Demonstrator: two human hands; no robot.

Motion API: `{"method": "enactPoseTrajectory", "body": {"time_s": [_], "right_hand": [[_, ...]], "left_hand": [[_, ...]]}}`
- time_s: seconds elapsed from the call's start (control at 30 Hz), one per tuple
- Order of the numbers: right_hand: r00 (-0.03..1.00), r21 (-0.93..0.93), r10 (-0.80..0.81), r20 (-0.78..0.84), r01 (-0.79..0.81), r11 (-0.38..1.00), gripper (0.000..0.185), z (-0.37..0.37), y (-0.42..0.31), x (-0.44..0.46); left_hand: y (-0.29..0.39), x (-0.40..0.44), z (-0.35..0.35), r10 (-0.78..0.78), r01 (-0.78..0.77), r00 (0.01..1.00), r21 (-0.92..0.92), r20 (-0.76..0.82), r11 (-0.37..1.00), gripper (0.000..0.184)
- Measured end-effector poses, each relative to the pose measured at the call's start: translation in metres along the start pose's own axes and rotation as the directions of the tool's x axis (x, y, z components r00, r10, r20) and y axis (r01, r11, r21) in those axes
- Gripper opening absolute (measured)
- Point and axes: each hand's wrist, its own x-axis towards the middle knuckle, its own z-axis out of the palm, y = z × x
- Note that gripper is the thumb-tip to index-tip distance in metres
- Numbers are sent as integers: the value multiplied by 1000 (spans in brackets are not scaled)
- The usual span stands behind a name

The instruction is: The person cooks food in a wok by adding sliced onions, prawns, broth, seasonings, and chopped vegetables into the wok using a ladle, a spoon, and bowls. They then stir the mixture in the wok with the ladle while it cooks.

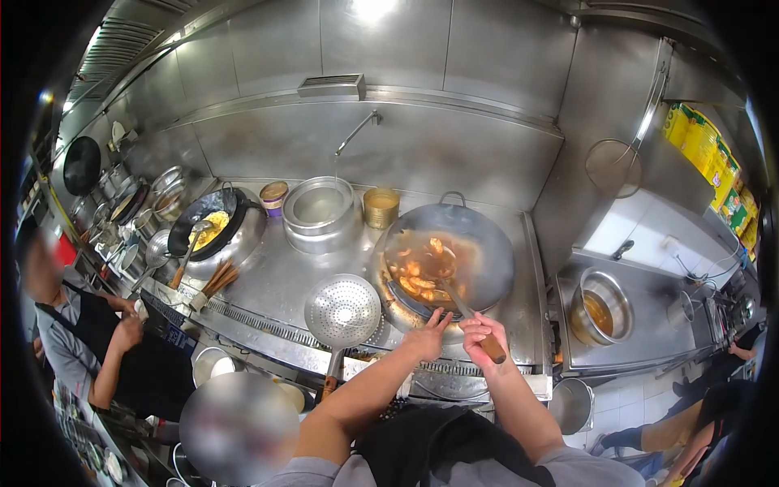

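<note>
A dark wok (491, 243) stands on the range, with pieces of food (416, 282) in reddish-brown sauce inside it. My right hand (480, 334) is closed around the wooden handle of a ladle (456, 299), whose bowl end is down in the sauce. At the wok's near rim is my left hand (426, 339), with two fingers stretched out and apart; its other fingers are partly hidden. To the left of that hand, a perforated strainer (342, 308) lies with its wooden handle pointing toward me.
A metal pot (320, 213) sits under a faucet (357, 134), beside a tin can (380, 208). Further left, another wok (235, 226) holds yellow food. A bowl of brown liquid (600, 308) stands on the right counter. A co-worker (89, 333) stands at left.
</note>
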Motion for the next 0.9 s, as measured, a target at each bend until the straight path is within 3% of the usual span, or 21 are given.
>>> {"method": "enactPoseTrajectory", "body": {"time_s": [0.23, 0.67, 0.9], "right_hand": [[995, -192, -98, 15, 99, 976, 16, 12, 3, -17], [994, -486, -102, -35, 73, 871, 61, 12, -6, -44], [991, -624, -110, -77, 39, 781, 71, 17, -6, -59]], "left_hand": [[4, -6, -8, -23, 24, 999, -20, 24, 1000, 95], [11, 0, 0, -68, 67, 998, -25, -18, 997, 97], [12, 3, 2, -79, 79, 996, -11, -36, 997, 95]]}}
